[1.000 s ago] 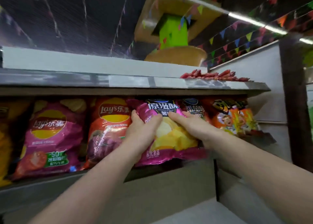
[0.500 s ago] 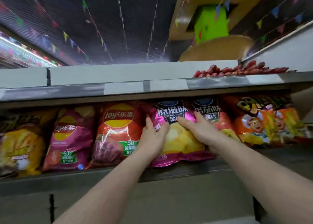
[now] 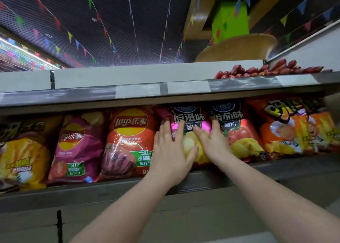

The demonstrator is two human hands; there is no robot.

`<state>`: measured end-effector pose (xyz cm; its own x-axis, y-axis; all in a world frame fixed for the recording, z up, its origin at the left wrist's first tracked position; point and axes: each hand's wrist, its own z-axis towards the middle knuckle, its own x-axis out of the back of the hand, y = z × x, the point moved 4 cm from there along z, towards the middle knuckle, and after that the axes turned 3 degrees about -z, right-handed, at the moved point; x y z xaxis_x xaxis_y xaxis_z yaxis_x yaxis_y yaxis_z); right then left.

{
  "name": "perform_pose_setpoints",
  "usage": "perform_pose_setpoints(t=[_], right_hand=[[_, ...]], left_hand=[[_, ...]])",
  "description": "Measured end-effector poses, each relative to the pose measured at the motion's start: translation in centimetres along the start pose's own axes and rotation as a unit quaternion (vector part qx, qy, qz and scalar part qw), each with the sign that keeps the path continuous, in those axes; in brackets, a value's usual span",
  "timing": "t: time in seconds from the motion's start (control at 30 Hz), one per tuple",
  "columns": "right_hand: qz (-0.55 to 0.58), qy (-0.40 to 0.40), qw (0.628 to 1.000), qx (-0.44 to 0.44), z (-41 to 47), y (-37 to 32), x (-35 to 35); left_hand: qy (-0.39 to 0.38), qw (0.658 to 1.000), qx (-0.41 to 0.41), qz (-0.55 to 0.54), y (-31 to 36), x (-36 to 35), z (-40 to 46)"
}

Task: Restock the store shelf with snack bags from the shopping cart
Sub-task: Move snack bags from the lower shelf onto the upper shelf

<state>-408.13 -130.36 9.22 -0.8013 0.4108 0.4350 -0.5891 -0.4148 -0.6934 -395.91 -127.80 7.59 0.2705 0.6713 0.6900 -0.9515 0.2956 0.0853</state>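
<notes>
A magenta chip bag (image 3: 190, 121) with a black label stands on the shelf (image 3: 128, 187), between an orange-red Lay's bag (image 3: 128, 143) and a red tomato-flavour bag (image 3: 239, 132). My left hand (image 3: 169, 151) lies flat on the magenta bag's left half, fingers straight. On its right half my right hand (image 3: 211, 141) presses with straight fingers. Both hands cover most of the bag's front. The shopping cart is out of view.
A pink Lay's bag (image 3: 77, 147) and a yellow bag (image 3: 24, 154) stand further left, an orange cartoon bag (image 3: 294, 128) at the right. The upper shelf (image 3: 147, 90) hangs low over the bags, with red sausages (image 3: 266, 71) on it.
The magenta bag has gone deeper into the shelf and stands more upright. Both hands went from holding its sides to pressing flat on its front. The camera has tilted and come closer.
</notes>
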Motion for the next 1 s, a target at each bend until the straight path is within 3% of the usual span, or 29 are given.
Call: perform_pose_setpoints(t=[0.17,0.33,0.77,0.83,1.0], right_hand=[[-0.013,-0.058,0.998,0.013,-0.4,0.6,0.4],[-0.022,-0.063,0.997,0.025,-0.9,1.0,0.9],[-0.101,-0.087,0.990,0.056,-4.2,2.0,1.0],[-0.113,-0.106,0.987,0.049,-4.6,2.2,1.6],[-0.082,-0.109,0.990,0.047,-6.0,2.9,4.8]], left_hand=[[-0.025,0.996,-0.019,0.082,-0.1,-0.4,-0.1],[-0.056,0.990,-0.007,0.133,-0.4,-0.7,0.1],[-0.081,0.988,0.007,0.134,-0.2,-0.4,-1.3],[-0.075,0.991,0.013,0.109,0.0,0.0,-1.3],[-0.046,0.994,0.073,-0.074,1.2,1.2,-1.7]])
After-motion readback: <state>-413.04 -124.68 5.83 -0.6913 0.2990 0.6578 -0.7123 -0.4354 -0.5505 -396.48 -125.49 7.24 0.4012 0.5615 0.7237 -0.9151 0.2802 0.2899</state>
